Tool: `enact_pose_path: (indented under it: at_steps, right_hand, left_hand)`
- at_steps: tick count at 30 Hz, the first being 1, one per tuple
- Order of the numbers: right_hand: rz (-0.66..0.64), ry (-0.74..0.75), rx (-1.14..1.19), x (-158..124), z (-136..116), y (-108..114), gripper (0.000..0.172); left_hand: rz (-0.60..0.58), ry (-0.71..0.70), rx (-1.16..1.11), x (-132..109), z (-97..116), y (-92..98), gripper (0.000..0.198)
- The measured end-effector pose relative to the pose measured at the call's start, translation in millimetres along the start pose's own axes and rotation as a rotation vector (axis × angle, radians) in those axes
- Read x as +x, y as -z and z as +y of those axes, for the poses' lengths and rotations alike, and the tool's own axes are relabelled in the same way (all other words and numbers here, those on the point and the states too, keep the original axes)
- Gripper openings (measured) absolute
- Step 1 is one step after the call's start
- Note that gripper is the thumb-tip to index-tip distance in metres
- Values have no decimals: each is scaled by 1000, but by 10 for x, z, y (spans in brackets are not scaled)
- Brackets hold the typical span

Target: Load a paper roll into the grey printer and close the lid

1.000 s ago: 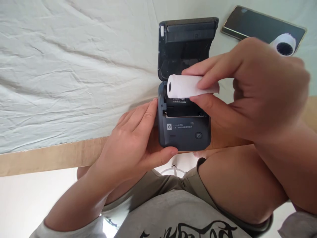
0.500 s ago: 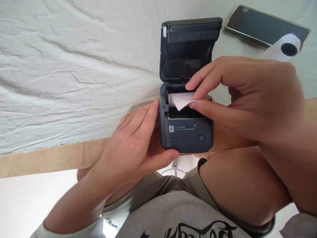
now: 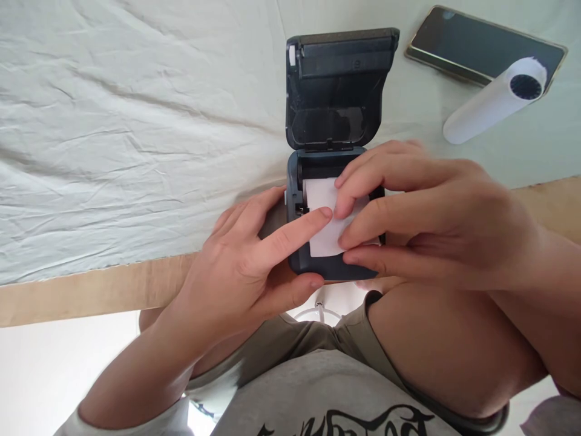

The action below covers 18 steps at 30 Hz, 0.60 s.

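A dark blue portable printer (image 3: 333,266) sits at the table's front edge with its black lid (image 3: 338,91) swung up. A strip of white paper (image 3: 323,233) comes out of its compartment and lies over the front of the top face, covering the markings seen there before. My left hand (image 3: 247,266) grips the printer's left side, thumb along the front edge, while its index finger rests on the paper. On the right part of the paper is my right hand (image 3: 436,218), its thumb and index finger closed at the paper's lower edge. The rest of the roll is hidden.
A phone (image 3: 481,45) lies at the back right, and a white paper roll (image 3: 485,109) with a black core leans across its near corner. A wrinkled pale cloth (image 3: 136,133) covers the table, leaving a bare wooden edge (image 3: 100,287) in front.
My right hand has drawn the paper's loose end out of the compartment toward me, over the printer's front. My left index finger has come onto the paper. The printer has shifted slightly left in view.
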State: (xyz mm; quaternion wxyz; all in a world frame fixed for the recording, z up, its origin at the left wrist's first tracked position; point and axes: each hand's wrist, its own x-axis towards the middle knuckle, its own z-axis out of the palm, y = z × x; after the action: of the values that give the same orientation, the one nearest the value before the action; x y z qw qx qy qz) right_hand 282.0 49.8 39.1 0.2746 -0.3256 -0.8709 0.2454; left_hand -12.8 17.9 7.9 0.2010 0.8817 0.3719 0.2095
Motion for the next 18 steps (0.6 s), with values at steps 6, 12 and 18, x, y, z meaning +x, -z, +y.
enact_pose_path:
  at_steps: [6, 12, 18]
  right_hand:
    - [30, -12, 15, 15, -91, 5, 45]
    - [425, -168, -161, -34, -68, -31, 13]
    - [341, -339, -52, -26, 73, -43, 39]
  left_hand:
    - [-4, 1, 15, 0, 10, 17, 52]
    - [-78, 40, 4, 22, 64, 72, 42]
    - [-81, 16, 13, 5, 60, 79, 40]
